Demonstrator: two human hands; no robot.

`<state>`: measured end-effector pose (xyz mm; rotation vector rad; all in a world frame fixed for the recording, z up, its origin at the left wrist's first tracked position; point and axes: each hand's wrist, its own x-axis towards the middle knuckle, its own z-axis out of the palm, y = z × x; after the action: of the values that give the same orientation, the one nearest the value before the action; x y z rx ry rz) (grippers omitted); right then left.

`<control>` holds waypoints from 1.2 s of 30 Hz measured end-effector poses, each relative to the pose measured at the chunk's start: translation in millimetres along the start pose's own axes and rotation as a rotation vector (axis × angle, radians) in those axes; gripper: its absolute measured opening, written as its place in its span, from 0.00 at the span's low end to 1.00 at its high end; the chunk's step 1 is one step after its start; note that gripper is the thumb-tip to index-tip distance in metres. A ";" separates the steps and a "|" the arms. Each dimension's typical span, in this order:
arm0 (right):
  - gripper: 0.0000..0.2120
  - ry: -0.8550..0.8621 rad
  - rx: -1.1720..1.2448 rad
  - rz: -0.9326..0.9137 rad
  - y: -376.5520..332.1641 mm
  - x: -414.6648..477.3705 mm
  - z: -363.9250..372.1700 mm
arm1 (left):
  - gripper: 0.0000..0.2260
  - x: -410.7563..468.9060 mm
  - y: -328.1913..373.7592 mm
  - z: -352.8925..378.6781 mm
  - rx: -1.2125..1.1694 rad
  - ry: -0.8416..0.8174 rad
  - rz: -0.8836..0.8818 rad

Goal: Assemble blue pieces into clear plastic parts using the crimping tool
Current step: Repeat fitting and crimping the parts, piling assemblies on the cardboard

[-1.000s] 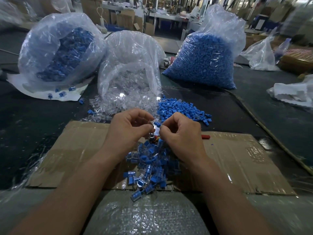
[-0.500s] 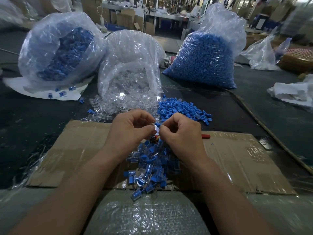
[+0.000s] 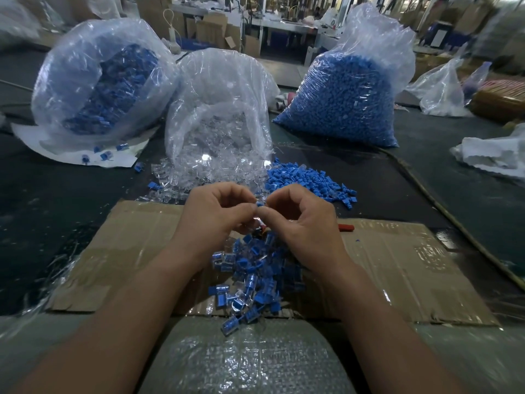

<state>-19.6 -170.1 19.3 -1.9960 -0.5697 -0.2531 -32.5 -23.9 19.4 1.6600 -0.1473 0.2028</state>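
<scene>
My left hand (image 3: 216,217) and my right hand (image 3: 301,220) meet fingertip to fingertip above a flattened cardboard sheet (image 3: 397,268). Between them they pinch a small blue piece (image 3: 259,204) and a clear plastic part that is mostly hidden by the fingers. Just below the fingers lies a heap of assembled blue-and-clear pieces (image 3: 252,274). A red handle tip (image 3: 346,227), possibly the crimping tool's, sticks out to the right of my right hand. Loose blue pieces (image 3: 306,180) and loose clear parts (image 3: 181,183) are piled beyond the cardboard.
Three bags stand at the back: assembled pieces on the left (image 3: 105,86), clear parts in the middle (image 3: 221,115), blue pieces on the right (image 3: 349,95). A bubble-wrapped bundle (image 3: 250,362) sits at the near edge. More bags and white wrapping (image 3: 491,155) lie far right.
Both hands have risen slightly and closed in, so the fingertips now touch around the blue piece. Everything else is unchanged.
</scene>
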 end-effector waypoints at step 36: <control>0.15 -0.039 0.004 -0.105 4.9 -2.4 -8.4 | 0.04 3.6 -6.3 -5.2 -0.242 -0.227 -0.242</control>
<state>-18.7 -180.0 18.4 -1.9738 -0.7002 -0.2775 -27.9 -18.0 14.6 1.4405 -0.1349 -0.1822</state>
